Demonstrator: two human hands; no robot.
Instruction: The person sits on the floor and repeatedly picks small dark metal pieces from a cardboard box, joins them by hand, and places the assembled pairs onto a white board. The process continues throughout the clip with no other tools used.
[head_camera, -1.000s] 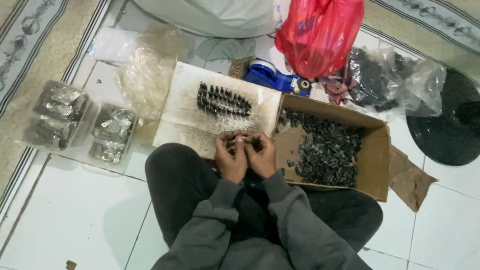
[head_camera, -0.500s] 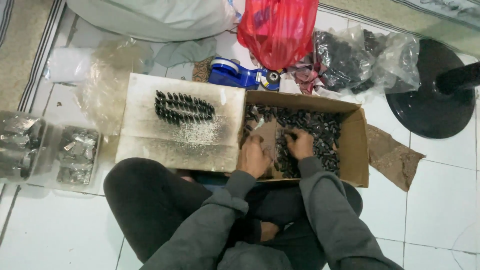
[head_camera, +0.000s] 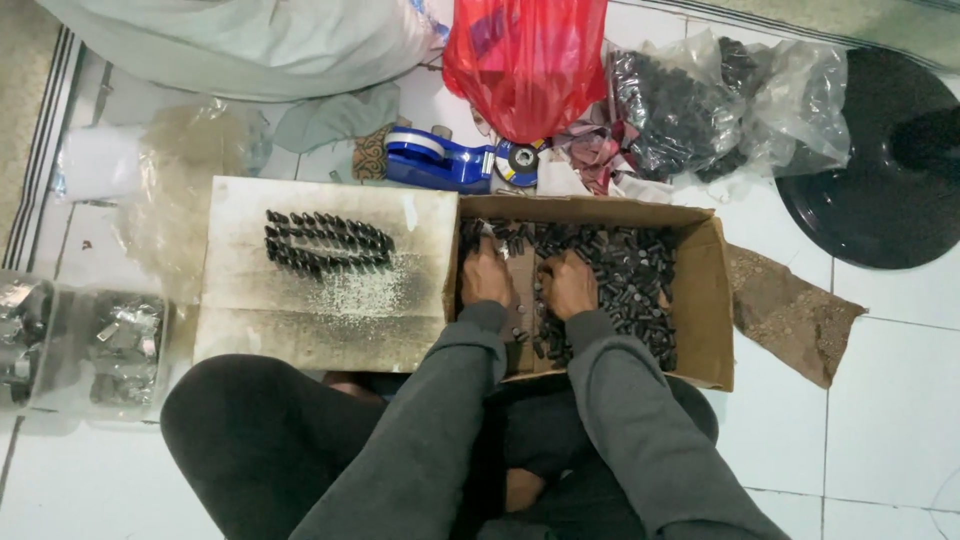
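Both hands reach into a brown cardboard box (head_camera: 715, 300) holding a heap of small dark metal parts (head_camera: 625, 275). My left hand (head_camera: 487, 277) rests palm down at the box's left side, its fingertips in the parts. Beside it, my right hand (head_camera: 567, 284) digs into the heap with curled fingers. Whether either hand has parts in its grasp cannot be made out. To the left of the box lies a flat cardboard sheet (head_camera: 310, 310) with two neat rows of the same dark parts (head_camera: 327, 241) laid out on it.
A blue tape dispenser (head_camera: 440, 160), a red plastic bag (head_camera: 525, 60) and clear bags of dark parts (head_camera: 690, 100) lie behind the box. A round black base (head_camera: 880, 170) stands at right. Clear packets of parts (head_camera: 120, 345) sit at left on the white tiled floor.
A second ago both hands were together near my knee. They moved right into the box, and now they sit deeper in the heap of parts.
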